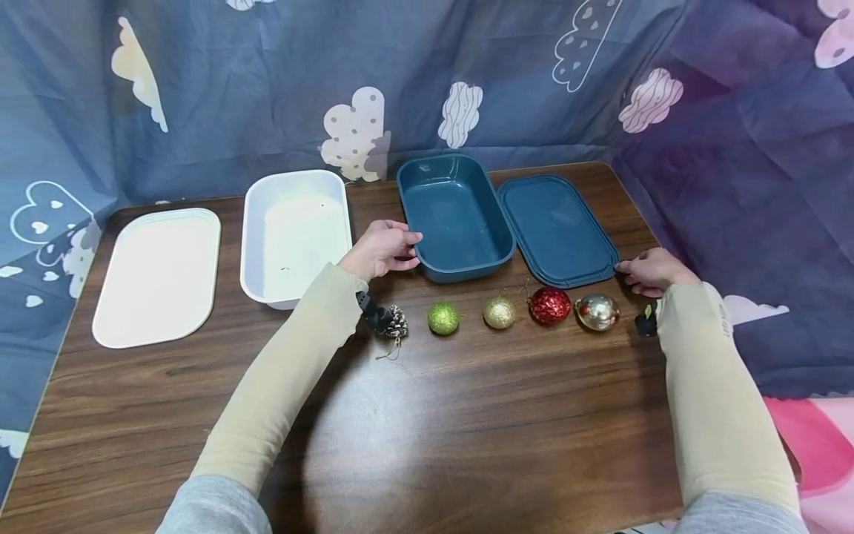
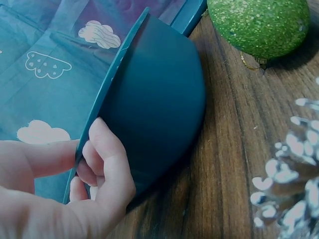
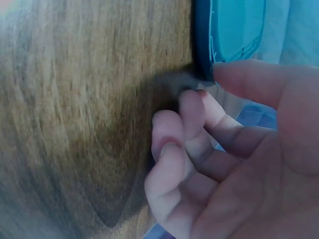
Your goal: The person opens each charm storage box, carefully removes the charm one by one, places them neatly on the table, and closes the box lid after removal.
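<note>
My left hand (image 1: 385, 251) pinches the left rim of a teal plastic container (image 1: 448, 215) near its front corner. In the left wrist view the thumb lies inside that rim, with curled fingers (image 2: 107, 159) against the outer wall. To the right lies the flat teal lid (image 1: 560, 226). My right hand (image 1: 657, 271) grips the lid's front right corner, its thumb (image 3: 249, 82) on the edge and the other fingers curled below. In front of both stand a green glitter ball (image 1: 443, 318), a gold glitter ball (image 1: 499, 312), a red ball (image 1: 549, 305) and a shiny gold ball (image 1: 597, 311).
A frosted pine cone ornament (image 1: 396, 322) lies beneath the left wrist. Further left are a white container (image 1: 293, 230) and its white lid (image 1: 160, 274). Everything rests on a brown wooden table (image 1: 467, 430), with a blue cloud-patterned curtain (image 1: 267, 96) along the back and right side.
</note>
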### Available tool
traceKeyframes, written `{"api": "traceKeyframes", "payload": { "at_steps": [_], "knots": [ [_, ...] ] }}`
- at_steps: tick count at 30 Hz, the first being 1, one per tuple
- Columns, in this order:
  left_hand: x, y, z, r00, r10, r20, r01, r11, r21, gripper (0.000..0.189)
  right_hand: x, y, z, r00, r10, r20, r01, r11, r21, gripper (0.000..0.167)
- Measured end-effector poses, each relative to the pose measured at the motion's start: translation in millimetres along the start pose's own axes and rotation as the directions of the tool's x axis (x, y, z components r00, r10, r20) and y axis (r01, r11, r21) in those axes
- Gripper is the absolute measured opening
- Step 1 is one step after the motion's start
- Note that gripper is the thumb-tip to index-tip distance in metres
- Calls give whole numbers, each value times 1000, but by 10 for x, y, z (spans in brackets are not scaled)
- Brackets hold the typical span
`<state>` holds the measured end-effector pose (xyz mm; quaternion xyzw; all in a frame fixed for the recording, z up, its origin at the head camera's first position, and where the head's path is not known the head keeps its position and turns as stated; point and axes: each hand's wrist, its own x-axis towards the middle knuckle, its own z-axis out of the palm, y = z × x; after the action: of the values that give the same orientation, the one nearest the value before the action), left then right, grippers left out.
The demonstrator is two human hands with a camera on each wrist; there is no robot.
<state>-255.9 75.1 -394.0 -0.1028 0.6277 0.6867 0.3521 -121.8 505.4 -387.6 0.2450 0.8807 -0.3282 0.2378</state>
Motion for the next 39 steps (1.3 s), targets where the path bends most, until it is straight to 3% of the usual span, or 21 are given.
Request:
{"api": "traceKeyframes", "payload": {
  "at_steps": [11, 17, 19, 22, 24, 26, 28, 30, 35, 39],
  "knots": [
    [-7, 4, -2, 1000, 2, -6, -2, 1000, 0, 33, 17, -65, -29, 999, 8, 43, -5, 998, -68, 45],
    [-10, -6, -2, 1000, 4, -1, -4, 1000, 2, 38, 35, -119, -46, 999, 12, 53, -6, 993, -116, 48],
    [-10, -7, -3, 1000, 3, 1, -3, 1000, 3, 40, 31, -128, -46, 998, 26, 54, -21, 996, -87, 48],
    [-9, -4, -6, 1000, 2, 0, -2, 1000, 5, 39, 20, -130, -44, 997, 46, 66, -50, 997, 63, 43],
    [-11, 0, -7, 1000, 3, -3, -3, 1000, 7, 38, 26, -125, -54, 992, 70, 103, -90, 974, 208, 31],
    [-12, 0, -6, 1000, 3, -4, -3, 1000, 10, 37, 35, -116, -71, 982, 102, 157, -152, 925, 347, 21],
    [-11, 0, -5, 1000, 2, -6, -2, 1000, 14, 35, 45, -105, -95, 972, 125, 200, -203, 874, 442, 20],
    [-11, 1, -7, 1000, 2, -5, -2, 1000, 17, 35, 54, -96, -116, 967, 138, 216, -229, 842, 488, 25],
    [-14, 2, -10, 1000, 0, 0, 0, 1000, 21, 39, 48, -77, -154, 970, 108, 219, -214, 805, 552, 24],
    [-23, 6, -9, 1000, -1, 0, 1, 1000, 20, 44, 16, -96, -194, 959, 74, 272, -240, 723, 648, 23]
  ]
}}
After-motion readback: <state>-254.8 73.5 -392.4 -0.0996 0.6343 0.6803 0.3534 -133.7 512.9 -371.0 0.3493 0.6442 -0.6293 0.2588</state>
